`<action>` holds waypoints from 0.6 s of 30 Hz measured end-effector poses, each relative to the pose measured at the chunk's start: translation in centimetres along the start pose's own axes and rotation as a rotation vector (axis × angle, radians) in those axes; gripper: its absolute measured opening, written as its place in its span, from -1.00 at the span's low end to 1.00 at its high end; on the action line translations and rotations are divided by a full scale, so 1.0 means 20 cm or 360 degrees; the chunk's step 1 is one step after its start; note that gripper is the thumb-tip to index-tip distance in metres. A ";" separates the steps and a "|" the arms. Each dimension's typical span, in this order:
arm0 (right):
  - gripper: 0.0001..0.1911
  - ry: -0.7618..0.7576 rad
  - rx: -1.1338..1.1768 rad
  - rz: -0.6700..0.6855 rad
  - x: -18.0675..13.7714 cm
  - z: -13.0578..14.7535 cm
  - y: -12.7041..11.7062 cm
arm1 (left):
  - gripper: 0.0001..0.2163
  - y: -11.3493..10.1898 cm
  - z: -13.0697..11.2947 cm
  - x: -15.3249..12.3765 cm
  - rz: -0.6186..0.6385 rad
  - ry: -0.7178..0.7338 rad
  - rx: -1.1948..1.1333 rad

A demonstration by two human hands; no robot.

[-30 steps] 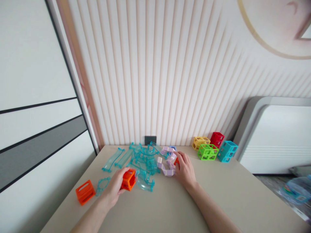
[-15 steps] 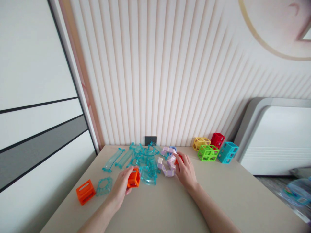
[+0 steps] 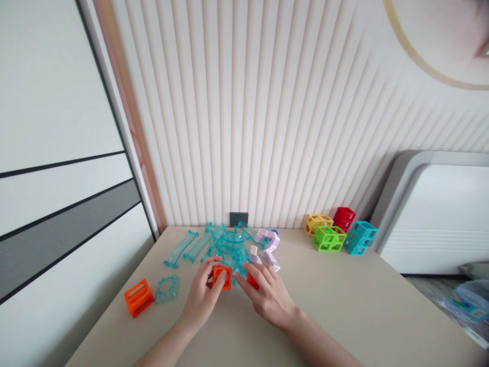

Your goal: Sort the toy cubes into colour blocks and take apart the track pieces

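My left hand (image 3: 202, 295) is closed around an orange hollow block (image 3: 226, 279), thumb on its near face. Close by on the right, my right hand (image 3: 269, 295) grips a red-orange block (image 3: 252, 280), mostly covered by its fingers. A small gap separates the two blocks. Just behind the hands lies a pile of clear teal track pieces (image 3: 229, 242). A lilac chain of angular segments (image 3: 269, 239) rests behind my right hand. Another orange block (image 3: 138, 297) stands at the left of the table, beside a clear teal square piece with a round hole (image 3: 167, 289).
At the back right of the table (image 3: 344, 306) stand yellow (image 3: 318, 223), green (image 3: 329, 238), red (image 3: 344, 219) and blue (image 3: 360, 237) hollow blocks. A ribbed wall with a black socket (image 3: 239, 219) borders the back. A white cabinet (image 3: 76, 265) rises along the left.
My right hand has drawn the red-orange block from beside the lilac chain toward the middle front. My left hand has shifted right with its orange block, turning its face toward me.
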State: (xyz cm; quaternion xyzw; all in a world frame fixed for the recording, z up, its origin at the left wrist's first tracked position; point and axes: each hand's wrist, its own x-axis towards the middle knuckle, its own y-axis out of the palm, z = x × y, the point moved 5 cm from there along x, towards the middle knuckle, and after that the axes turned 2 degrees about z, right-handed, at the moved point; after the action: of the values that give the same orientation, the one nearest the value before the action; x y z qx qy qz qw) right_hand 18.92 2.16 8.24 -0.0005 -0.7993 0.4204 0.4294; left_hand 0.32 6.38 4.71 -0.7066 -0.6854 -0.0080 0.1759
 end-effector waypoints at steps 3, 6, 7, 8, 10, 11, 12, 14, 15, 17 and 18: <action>-0.57 0.0060 -0.0009 0.0029 0.00 0.00 0.01 | -0.69 0.00 0.01 0.00 0.0011 0.0028 0.0029; -0.53 0.0106 -0.0036 0.0071 -0.01 -0.01 0.03 | -0.70 -0.01 0.02 -0.01 0.0010 0.0054 0.0044; -0.52 0.0119 -0.0044 0.0086 -0.02 -0.02 0.04 | -0.70 -0.01 0.02 -0.01 0.0012 0.0062 0.0052; -0.52 0.0136 -0.0051 0.0102 -0.02 -0.02 0.05 | -0.70 -0.01 0.01 -0.01 0.0017 0.0070 0.0062; -0.49 0.0173 -0.0067 0.0152 -0.03 -0.03 0.07 | -0.70 -0.01 0.00 -0.01 0.0041 0.0086 0.0083; -0.46 0.0194 -0.0077 0.0175 -0.03 -0.03 0.08 | -0.70 -0.01 -0.01 -0.01 0.0059 0.0095 0.0094; -0.44 0.0216 -0.0087 0.0196 -0.03 -0.04 0.09 | -0.70 0.00 -0.02 -0.02 0.0083 0.0104 0.0106; -0.42 0.0257 -0.0107 0.0224 -0.04 -0.04 0.11 | -0.71 0.00 -0.05 -0.03 0.0131 0.0130 0.0133; -0.42 0.0269 -0.0109 0.0238 -0.04 -0.04 0.12 | -0.71 0.01 -0.06 -0.03 0.0152 0.0149 0.0147; -0.46 0.0270 -0.0094 0.0257 -0.03 -0.04 0.12 | -0.70 0.02 -0.07 -0.04 0.0187 0.0175 0.0170; -0.49 0.0261 -0.0080 0.0259 -0.03 -0.04 0.12 | -0.69 0.03 -0.08 -0.04 0.0195 0.0173 0.0175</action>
State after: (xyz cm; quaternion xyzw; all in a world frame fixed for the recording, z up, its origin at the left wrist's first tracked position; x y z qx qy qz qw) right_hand 18.96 4.01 6.42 -0.1106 -0.7690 0.4324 0.4576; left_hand 1.12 5.21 5.83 -0.7351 -0.6296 0.0022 0.2515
